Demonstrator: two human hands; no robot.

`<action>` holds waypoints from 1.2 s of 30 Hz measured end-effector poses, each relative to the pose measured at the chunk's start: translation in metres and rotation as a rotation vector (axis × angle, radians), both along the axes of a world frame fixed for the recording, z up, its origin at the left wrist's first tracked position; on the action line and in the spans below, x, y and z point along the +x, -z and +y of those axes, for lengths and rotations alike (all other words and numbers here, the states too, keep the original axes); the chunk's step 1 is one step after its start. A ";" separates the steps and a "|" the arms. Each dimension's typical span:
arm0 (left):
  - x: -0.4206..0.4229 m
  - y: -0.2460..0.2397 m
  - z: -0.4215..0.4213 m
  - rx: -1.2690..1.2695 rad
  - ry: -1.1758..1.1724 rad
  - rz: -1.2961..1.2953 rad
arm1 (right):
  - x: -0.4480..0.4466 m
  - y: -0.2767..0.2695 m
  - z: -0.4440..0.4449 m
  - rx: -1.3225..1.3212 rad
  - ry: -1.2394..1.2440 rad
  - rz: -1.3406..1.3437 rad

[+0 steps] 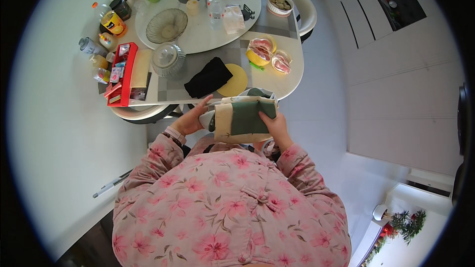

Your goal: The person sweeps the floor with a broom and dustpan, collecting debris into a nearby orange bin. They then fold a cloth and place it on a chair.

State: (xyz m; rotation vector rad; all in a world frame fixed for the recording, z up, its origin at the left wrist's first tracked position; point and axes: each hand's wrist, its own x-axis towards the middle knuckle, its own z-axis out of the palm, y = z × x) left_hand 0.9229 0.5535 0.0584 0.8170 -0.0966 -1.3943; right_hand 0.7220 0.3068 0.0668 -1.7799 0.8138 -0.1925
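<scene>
A folded cloth [246,120] in cream and dark green, with a small leaf print, is held up in front of my body at the table's near edge. My right hand [277,128] grips its right side, thumb on top of the green panel. At the left side, my left hand [191,118] holds a loose grey-white fold, its fingers partly behind the cloth. Just beyond, a folded black cloth [208,77] lies on the table, partly over a round yellow mat [234,80].
A red tray [130,70] of small packets and a lidded glass jar [168,59] stand left. Peeled pomelo [261,50] lies right. Behind, a round turntable [200,40] carries a glass bowl [167,26] and water bottles [215,7]. Chairs [306,13] flank the table.
</scene>
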 end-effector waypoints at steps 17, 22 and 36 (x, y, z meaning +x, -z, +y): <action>0.108 0.068 -0.082 0.833 0.081 -1.744 | -0.065 -0.021 -0.047 0.543 0.175 -0.143; 0.124 0.073 -0.091 0.959 0.326 -1.633 | -0.070 -0.045 -0.049 0.549 0.236 -0.162; 0.090 -0.071 0.088 0.224 -0.089 -0.585 | 0.109 -0.037 -0.054 0.887 -0.197 -0.134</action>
